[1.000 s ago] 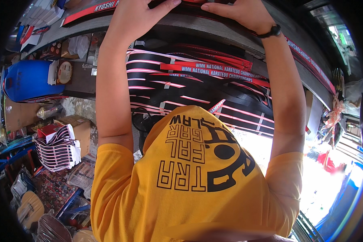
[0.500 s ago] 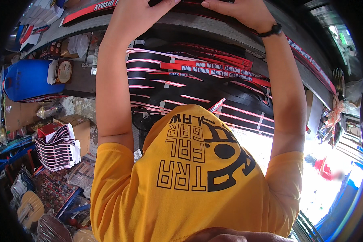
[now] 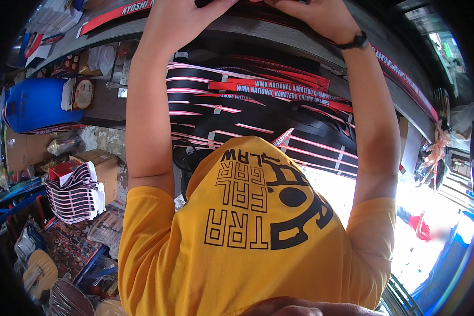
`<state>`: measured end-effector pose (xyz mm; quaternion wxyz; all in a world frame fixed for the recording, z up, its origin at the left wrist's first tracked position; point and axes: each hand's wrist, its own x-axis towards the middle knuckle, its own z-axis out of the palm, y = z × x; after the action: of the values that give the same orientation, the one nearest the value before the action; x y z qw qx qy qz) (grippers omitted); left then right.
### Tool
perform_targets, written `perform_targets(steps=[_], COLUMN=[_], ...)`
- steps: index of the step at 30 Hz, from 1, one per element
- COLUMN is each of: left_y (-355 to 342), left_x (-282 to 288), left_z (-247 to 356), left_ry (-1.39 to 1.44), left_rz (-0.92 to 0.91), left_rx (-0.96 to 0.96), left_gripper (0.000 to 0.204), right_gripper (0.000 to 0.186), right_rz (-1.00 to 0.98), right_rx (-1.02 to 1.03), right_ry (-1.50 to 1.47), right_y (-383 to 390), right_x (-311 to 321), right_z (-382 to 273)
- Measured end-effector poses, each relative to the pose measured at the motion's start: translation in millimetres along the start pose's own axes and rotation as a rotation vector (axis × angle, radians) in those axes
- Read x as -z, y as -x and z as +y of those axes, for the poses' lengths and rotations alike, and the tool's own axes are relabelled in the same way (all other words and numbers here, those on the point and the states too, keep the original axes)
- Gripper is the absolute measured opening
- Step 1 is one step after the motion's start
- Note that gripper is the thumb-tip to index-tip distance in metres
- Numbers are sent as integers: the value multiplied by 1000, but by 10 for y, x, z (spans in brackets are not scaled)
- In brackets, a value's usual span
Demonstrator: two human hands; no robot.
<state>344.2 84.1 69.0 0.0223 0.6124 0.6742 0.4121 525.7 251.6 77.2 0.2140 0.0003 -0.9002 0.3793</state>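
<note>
My left hand [image 3: 187, 18] and my right hand [image 3: 321, 18] reach to the top edge of the view, thumbs pointing toward each other over the dark wooden ledge [image 3: 247, 29]. Most fingers are cut off or hidden, so I cannot make out what they hold. Red printed straps [image 3: 110, 16] lie along the ledge beside them, with another red strap [image 3: 400, 79] to the right. Below my hands, many black straps with white-and-pink edges [image 3: 268, 126] and red printed straps [image 3: 279, 87] are laid in rows. My yellow shirt [image 3: 242, 226] fills the lower middle.
At left are a blue plastic container [image 3: 39, 105], a cardboard box [image 3: 108, 176], stacked striped sheets [image 3: 73, 195] and bagged items [image 3: 68, 295]. At right, a person in red [image 3: 421, 224] shows in a bright opening, near plastic bags [image 3: 461, 126].
My right thumb has shifted slightly up and toward my left hand. The person at the right has moved a little. Otherwise the scene looks the same.
</note>
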Motion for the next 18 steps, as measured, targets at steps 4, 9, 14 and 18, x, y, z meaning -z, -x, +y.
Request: perform_targets(steps=[4,9,14,18], left_y=[-11,-15,-8,-15], left_x=[-3,-4,-6,0], left_z=[8,14,13,-1], left_ry=[-10,-7,-20,-12], left_rz=[3,-2,4,-13], left_rx=[-5,23,17,13], left_gripper=[27,27,26,24], right_gripper=[24,19,19,18], right_rz=[18,21,7,11], right_rx=[-28,-31,-77,-80], right_ry=[100,101,110,97], right_y=[26,2,9,5], right_x=[2,-16,-5,-6], right_z=[-54,-125,-146,-134])
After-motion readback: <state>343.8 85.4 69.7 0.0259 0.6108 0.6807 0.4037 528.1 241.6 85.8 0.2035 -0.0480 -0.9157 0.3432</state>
